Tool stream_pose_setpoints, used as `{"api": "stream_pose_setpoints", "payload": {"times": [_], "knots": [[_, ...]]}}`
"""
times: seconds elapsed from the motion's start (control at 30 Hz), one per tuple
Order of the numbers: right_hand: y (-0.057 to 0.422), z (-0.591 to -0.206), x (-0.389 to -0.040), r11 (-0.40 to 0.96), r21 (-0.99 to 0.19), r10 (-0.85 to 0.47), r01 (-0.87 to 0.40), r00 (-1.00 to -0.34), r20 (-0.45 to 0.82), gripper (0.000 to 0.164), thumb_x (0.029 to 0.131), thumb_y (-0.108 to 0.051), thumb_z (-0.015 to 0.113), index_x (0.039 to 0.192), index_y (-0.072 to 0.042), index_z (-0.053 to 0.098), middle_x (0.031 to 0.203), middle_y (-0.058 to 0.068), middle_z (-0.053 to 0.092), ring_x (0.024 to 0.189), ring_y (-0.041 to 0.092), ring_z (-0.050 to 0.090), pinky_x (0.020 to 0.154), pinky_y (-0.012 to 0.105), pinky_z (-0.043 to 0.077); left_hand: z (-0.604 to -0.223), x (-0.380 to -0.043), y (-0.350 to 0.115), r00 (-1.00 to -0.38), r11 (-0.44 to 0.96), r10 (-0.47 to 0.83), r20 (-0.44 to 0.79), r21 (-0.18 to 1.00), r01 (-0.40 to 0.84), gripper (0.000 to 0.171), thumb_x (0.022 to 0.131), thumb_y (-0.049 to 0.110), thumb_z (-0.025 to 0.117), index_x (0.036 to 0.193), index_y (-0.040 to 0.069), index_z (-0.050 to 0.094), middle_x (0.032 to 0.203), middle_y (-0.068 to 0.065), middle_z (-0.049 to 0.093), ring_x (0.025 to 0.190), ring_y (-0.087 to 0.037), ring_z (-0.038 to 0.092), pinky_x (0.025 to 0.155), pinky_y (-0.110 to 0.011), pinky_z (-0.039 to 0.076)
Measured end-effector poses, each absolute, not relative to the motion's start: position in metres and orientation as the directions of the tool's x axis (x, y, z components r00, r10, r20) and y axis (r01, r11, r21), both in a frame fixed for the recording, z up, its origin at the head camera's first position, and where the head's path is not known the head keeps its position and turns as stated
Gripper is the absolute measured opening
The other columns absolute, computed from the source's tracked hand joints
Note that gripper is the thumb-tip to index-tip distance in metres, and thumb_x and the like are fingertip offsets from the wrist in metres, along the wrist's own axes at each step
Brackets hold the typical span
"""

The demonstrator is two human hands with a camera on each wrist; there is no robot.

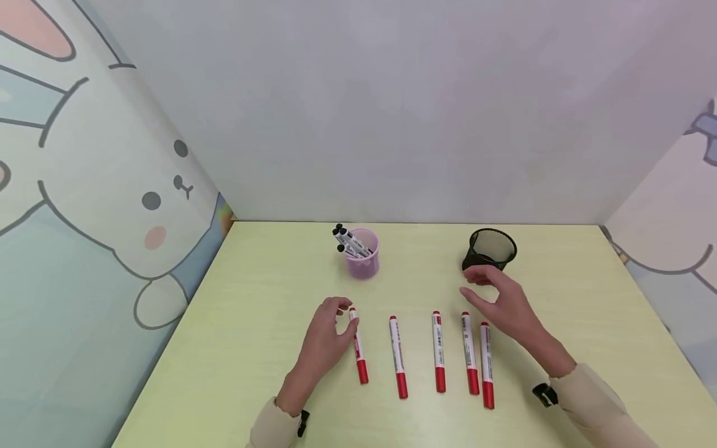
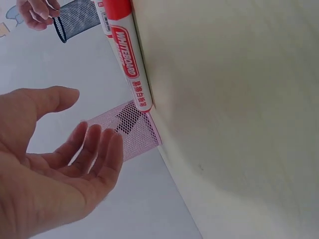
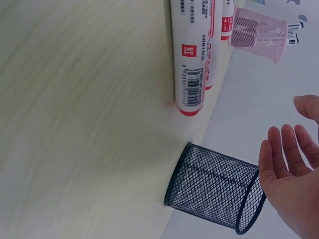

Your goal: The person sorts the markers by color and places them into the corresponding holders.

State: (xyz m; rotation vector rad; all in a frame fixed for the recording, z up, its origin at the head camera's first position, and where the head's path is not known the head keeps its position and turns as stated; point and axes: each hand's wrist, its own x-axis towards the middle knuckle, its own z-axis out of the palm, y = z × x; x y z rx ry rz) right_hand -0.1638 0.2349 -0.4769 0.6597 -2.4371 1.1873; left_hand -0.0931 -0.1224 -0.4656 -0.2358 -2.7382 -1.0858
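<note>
Several red-capped whiteboard markers lie side by side on the table. At the leftmost marker (image 1: 359, 354), my left hand (image 1: 327, 336) hovers with loosely bent fingers and holds nothing. The left wrist view shows that hand (image 2: 60, 154) with its thumb apart from the fingers, beside the printed marker (image 2: 130, 55). My right hand (image 1: 506, 308) is in front of the black mesh pen cup (image 1: 484, 255), thumb and fingers spread apart and nothing between them. In the right wrist view its fingertips overlap the rim of the black cup (image 3: 214, 186).
A pink mesh pen cup (image 1: 364, 269) with several black-capped markers (image 1: 351, 242) stands at the back left of the table (image 1: 269, 298). The remaining red markers, one of them near the middle (image 1: 439, 351), lie between my hands. A pale wall (image 1: 414, 124) rises behind the table.
</note>
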Motion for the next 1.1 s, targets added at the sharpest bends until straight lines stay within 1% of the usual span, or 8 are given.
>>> {"api": "stream_pose_setpoints", "payload": {"times": [0.23, 0.43, 0.67, 0.83, 0.97, 1.03, 1.1], "knots": [[0.25, -0.481, -0.157, 0.563, -0.629, -0.233, -0.536, -0.833, 0.501, 0.044, 0.078, 0.008, 0.084, 0.117, 0.001, 0.066, 0.108, 0.012, 0.069, 0.097, 0.014, 0.062, 0.091, 0.005, 0.045, -0.466, -0.082, -0.114, -0.986, 0.727, 0.002, 0.169, 0.676, 0.117, 0.035, 0.09, 0.009, 0.077, 0.121, 0.0, 0.063, 0.108, -0.012, 0.063, 0.098, -0.028, 0.064, 0.077, -0.036, 0.058], [0.261, -0.485, -0.154, 0.569, -0.632, -0.218, -0.527, -0.837, 0.501, 0.045, 0.076, 0.008, 0.085, 0.117, 0.001, 0.066, 0.108, 0.013, 0.069, 0.097, 0.015, 0.063, 0.091, 0.007, 0.046, -0.468, -0.075, -0.111, -0.995, 0.716, -0.047, 0.093, 0.697, 0.032, 0.035, 0.089, 0.007, 0.077, 0.119, -0.002, 0.063, 0.105, -0.012, 0.063, 0.095, -0.028, 0.064, 0.074, -0.034, 0.058], [0.274, -0.488, -0.156, 0.583, -0.634, -0.176, -0.507, -0.842, 0.51, 0.043, 0.077, 0.008, 0.085, 0.115, 0.003, 0.067, 0.105, 0.015, 0.07, 0.097, 0.004, 0.062, 0.09, 0.005, 0.044, -0.469, -0.073, -0.108, -0.996, 0.704, -0.093, -0.008, 0.706, -0.072, 0.039, 0.089, 0.01, 0.078, 0.122, -0.003, 0.061, 0.105, -0.011, 0.061, 0.093, -0.026, 0.064, 0.071, -0.034, 0.055], [0.282, -0.487, -0.159, 0.616, -0.646, -0.142, -0.45, -0.871, 0.471, 0.038, 0.082, 0.001, 0.084, 0.116, 0.003, 0.066, 0.106, 0.016, 0.07, 0.097, -0.002, 0.059, 0.088, 0.004, 0.043, -0.471, -0.073, -0.105, -0.991, 0.696, -0.124, -0.055, 0.707, -0.126, 0.042, 0.09, 0.012, 0.078, 0.125, -0.003, 0.059, 0.105, -0.01, 0.06, 0.09, -0.024, 0.063, 0.069, -0.032, 0.053], [0.289, -0.485, -0.161, 0.637, -0.668, -0.104, -0.386, -0.901, 0.422, 0.039, 0.085, -0.005, 0.083, 0.118, 0.004, 0.064, 0.107, 0.019, 0.07, 0.096, -0.01, 0.054, 0.087, 0.003, 0.043, -0.473, -0.073, -0.103, -0.987, 0.685, -0.136, -0.085, 0.711, -0.155, 0.046, 0.09, 0.013, 0.079, 0.127, -0.003, 0.057, 0.105, -0.009, 0.058, 0.088, -0.022, 0.062, 0.066, -0.03, 0.052], [0.291, -0.485, -0.162, 0.648, -0.676, -0.085, -0.35, -0.916, 0.392, 0.041, 0.086, -0.008, 0.083, 0.12, 0.003, 0.062, 0.108, 0.021, 0.07, 0.095, -0.009, 0.054, 0.086, 0.003, 0.043, -0.473, -0.073, -0.102, -0.985, 0.68, -0.138, -0.101, 0.713, -0.168, 0.049, 0.089, 0.013, 0.079, 0.129, -0.003, 0.056, 0.104, -0.01, 0.058, 0.087, -0.022, 0.061, 0.065, -0.03, 0.051], [0.294, -0.485, -0.163, 0.659, -0.683, -0.07, -0.315, -0.93, 0.361, 0.043, 0.088, -0.012, 0.082, 0.121, 0.003, 0.061, 0.11, 0.022, 0.07, 0.097, 0.0, 0.059, 0.086, 0.002, 0.042, -0.473, -0.074, -0.101, -0.983, 0.674, -0.14, -0.117, 0.716, -0.181, 0.051, 0.089, 0.013, 0.079, 0.131, -0.004, 0.055, 0.104, -0.01, 0.057, 0.086, -0.021, 0.06, 0.064, -0.029, 0.051]]}}
